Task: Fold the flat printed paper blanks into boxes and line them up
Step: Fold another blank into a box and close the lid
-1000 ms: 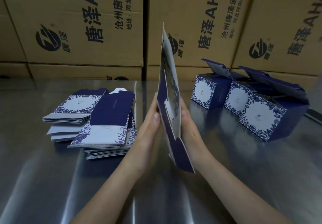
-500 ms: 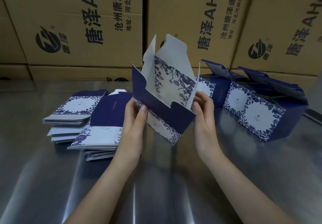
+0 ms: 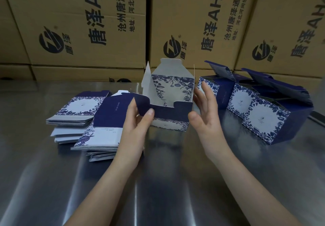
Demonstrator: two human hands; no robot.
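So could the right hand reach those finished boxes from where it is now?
Probably yes: the right hand is open, holds nothing, and the nearest finished box stands just beyond it with nothing between.

Polished metal surface [image 3: 175, 181] with streaked reflections, seen from above and in front. On its left part lie two piles of flat printed blanks, just beside each other: a rear pile [image 3: 77, 109] topped by a white, floral-bordered panel, and a front pile [image 3: 103, 129] topped by a navy panel, the lower sheets of each fanned out unevenly. On the right part stand three folded boxes in a touching diagonal row, far [image 3: 225, 95], middle [image 3: 241, 102] and near [image 3: 263, 120], their lid flaps raised. A partly opened box [image 3: 168, 118] is at centre; whether its lower edge meets the surface cannot be told. A dark object [image 3: 317, 118] lies at the right edge, cut off.
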